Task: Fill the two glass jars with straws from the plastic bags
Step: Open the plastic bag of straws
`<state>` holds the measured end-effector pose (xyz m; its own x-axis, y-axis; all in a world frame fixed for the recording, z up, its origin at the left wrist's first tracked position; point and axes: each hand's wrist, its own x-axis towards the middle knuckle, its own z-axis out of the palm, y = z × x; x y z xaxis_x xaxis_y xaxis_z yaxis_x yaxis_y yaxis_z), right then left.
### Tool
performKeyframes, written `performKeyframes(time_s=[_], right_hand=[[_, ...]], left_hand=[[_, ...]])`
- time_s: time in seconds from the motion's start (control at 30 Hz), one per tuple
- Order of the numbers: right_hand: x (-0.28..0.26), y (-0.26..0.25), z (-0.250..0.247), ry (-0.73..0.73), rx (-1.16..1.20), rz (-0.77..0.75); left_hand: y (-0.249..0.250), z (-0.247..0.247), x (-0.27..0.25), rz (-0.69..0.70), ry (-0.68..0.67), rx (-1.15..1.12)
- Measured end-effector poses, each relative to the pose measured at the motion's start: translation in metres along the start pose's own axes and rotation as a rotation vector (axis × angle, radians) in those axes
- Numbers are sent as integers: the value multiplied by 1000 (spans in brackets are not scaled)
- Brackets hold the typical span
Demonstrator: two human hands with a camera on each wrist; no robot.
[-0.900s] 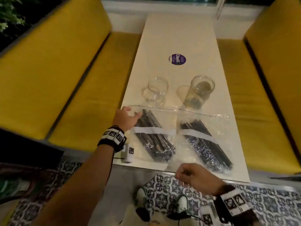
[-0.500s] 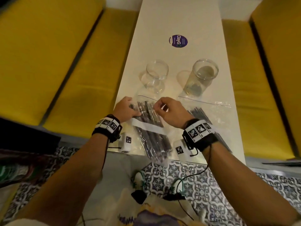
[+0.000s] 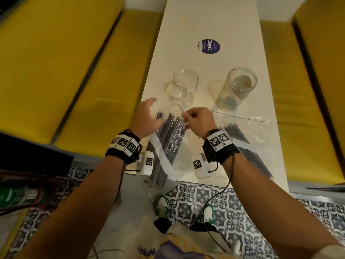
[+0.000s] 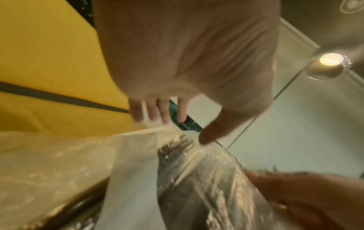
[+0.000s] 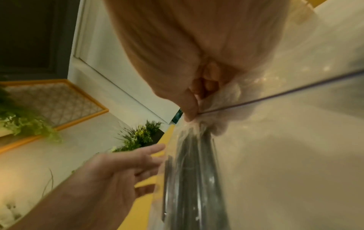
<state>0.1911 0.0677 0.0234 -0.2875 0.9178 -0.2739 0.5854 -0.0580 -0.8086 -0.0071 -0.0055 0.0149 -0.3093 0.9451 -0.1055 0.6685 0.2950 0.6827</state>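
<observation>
- Hanging past the near table edge (image 3: 242, 185) was the bottom end of the left bag (image 3: 169, 146), clear plastic w/ a white band across it, lifted off the table top.
- Straws (image 3: 172, 128) inside were black & thin, bundled tight; long axis ran near-to-far, tilted slightly right at the far end, tips toward the bag's mouth.
- R hand (image 3: 198, 121) pinched the bag's top edge at the zip strip betw. thumb & fingertips; the right wrist view showed the pinch right at the dark seal line.
- L hand (image 3: 144, 117) was spread, fingers straight, beside the bag's left side near the straw tips; contact w/ the plastic couldn't be told (blur).
- Right bag (image 3: 255, 139) lay flat on the table, same black straws, same white band, seal line at its far end.
- Beyond both bags stood two glass jars upright, well apart: left jar (image 3: 183, 85) clear, right jar (image 3: 237, 88) w/ a darker bottom.
- Farther on, a round purple sticker (image 3: 209, 46) sat on the table.
</observation>
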Motion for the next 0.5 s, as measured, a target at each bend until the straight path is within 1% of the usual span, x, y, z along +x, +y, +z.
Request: performKeyframes(time_s=[0.03,0.07,0.1,0.13,0.2,0.27,0.37,0.5], right_hand=[[-2,-3,-3,33,67,12],[-5,-7,-7,59,118,15],[-8,-10,-10,76,151,6],[-10,-14,-12,81,161,-9],[-15,-19,-12,78,158,-49],[-19,-21,-10,76,149,-82],[-27,-20,-7,32,162,-109],[-29,-13,-6,-23,197,-111]], left_hand=[[5,0,0,61,182,14],[14,-1,0,104,329,-16],[24,-2,0,128,392,-65],[35,-3,0,124,362,-124],[53,-4,3,48,186,-202],[64,-2,6,-15,71,-204],[68,3,9,-33,52,-164],[63,8,5,-79,26,-300]])
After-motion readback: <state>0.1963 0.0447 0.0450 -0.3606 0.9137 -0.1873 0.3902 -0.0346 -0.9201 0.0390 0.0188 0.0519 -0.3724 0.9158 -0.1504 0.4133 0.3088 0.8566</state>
